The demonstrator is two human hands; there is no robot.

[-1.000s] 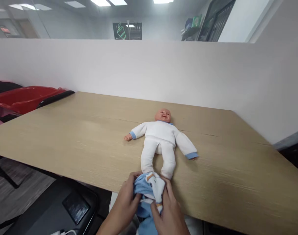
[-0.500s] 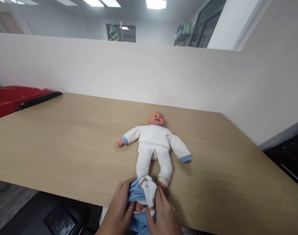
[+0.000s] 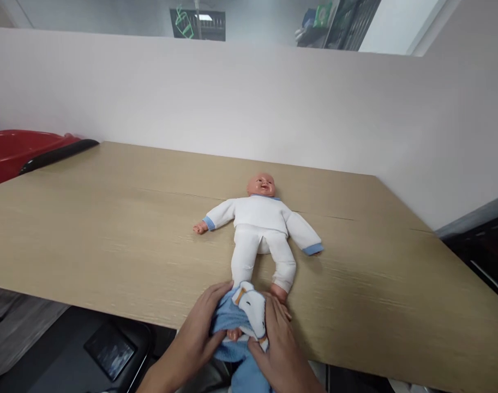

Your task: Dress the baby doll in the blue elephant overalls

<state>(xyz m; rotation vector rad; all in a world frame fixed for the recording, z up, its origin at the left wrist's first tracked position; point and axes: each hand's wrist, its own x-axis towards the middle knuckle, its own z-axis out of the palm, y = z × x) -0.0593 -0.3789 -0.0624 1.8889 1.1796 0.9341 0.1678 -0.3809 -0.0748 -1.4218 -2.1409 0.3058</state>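
A baby doll [image 3: 262, 213] in a white top with blue cuffs and white leggings lies on its back, head toward the wall. Around its foot on the left side is a light blue garment [image 3: 224, 316] with a white animal-face patch [image 3: 252, 308]; the toes poke out of an opening. My left hand [image 3: 203, 322] grips the cloth on the left, thumb beside the toes. My right hand [image 3: 279, 338] grips it on the right, next to the patch. The doll's other foot [image 3: 279, 292] is bare, partly behind my right fingers. More blue cloth hangs below the table edge.
The wooden table [image 3: 130, 229] meets a white wall [image 3: 232, 103] with a window above. A red tub [image 3: 23, 150] stands beyond the table's left end. At lower left, a dark screen device [image 3: 109, 349] rests on a black seat [image 3: 60, 349].
The view has tilted downward. Both hands still hold the blue garment around the doll's foot; the cloth and patch have shifted slightly, and the doll's legs have moved a little to the right.
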